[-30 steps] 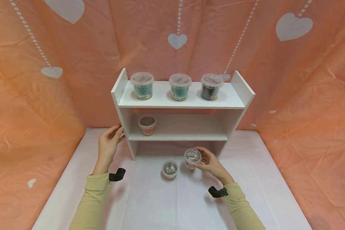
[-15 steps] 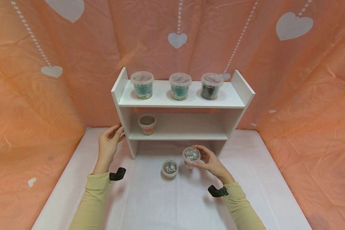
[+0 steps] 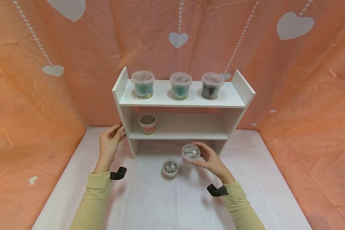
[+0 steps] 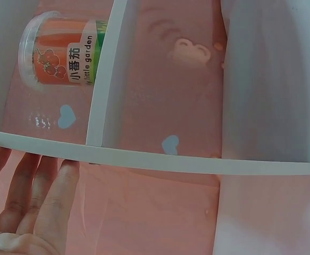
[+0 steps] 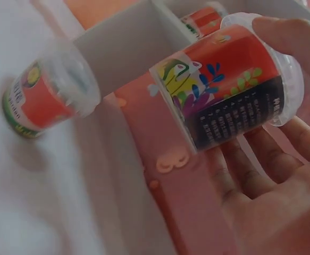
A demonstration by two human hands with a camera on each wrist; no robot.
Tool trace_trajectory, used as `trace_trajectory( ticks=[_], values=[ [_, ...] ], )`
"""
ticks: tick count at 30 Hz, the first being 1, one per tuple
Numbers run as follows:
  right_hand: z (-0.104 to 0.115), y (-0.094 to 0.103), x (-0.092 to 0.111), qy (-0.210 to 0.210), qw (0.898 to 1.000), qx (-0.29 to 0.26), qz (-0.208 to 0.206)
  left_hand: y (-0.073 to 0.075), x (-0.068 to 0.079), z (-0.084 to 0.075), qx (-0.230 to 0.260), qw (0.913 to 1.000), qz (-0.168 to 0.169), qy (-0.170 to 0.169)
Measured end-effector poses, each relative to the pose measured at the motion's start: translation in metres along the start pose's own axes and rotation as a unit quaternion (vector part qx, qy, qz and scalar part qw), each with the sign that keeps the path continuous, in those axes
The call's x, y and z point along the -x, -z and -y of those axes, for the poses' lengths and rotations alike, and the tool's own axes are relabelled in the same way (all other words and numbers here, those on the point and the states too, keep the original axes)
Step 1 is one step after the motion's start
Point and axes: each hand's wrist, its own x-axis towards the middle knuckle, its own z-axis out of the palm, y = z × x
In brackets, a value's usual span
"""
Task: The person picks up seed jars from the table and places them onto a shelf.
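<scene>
My right hand (image 3: 214, 163) holds a small red-labelled plastic tub (image 5: 229, 85) by its clear lid and side, thumb on the lid's rim and fingers below. In the head view this tub (image 3: 191, 152) is in front of the shelf unit's lower opening. A second red tub (image 5: 48, 95) stands on the table to its left, silvery contents showing through its lid. My left hand (image 3: 109, 145) is at the outside of the white shelf unit's left side panel (image 4: 160, 162), its fingertips (image 4: 67, 170) right at the panel with fingers fairly straight.
On the middle shelf (image 3: 189, 127) a red tub (image 3: 148, 124) stands at the left. Along the top shelf (image 3: 161, 102) are two green tubs (image 3: 143, 84) and a dark-labelled tub (image 3: 211, 86). Behind the unit hangs an orange cloth (image 3: 89, 64) with hearts. White cloth covers the table (image 3: 158, 204).
The tub in my right hand has risen and shifted slightly left, its lid now tipped more toward the head camera. My left hand stays at the side panel.
</scene>
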Motion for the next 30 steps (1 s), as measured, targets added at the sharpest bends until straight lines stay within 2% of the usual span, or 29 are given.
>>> trace_trajectory(
  ticks=[11,17,23,30],
  values=[
    [0.018,0.001,-0.013,0.027,0.999,0.019,0.003,-0.001,0.000,-0.001,-0.003,0.9999,0.008,-0.006],
    [0.028,0.000,-0.023,0.009,1.000,0.010,-0.024,-0.001,0.000,-0.001,0.002,1.0000,0.006,-0.003],
    [0.037,0.000,-0.035,0.010,0.999,-0.001,-0.052,-0.001,0.001,-0.003,0.000,1.0000,0.004,-0.001],
    [0.041,0.002,-0.048,0.005,0.999,0.004,-0.053,0.000,0.001,-0.003,0.005,1.0000,0.003,-0.003]
  ],
)
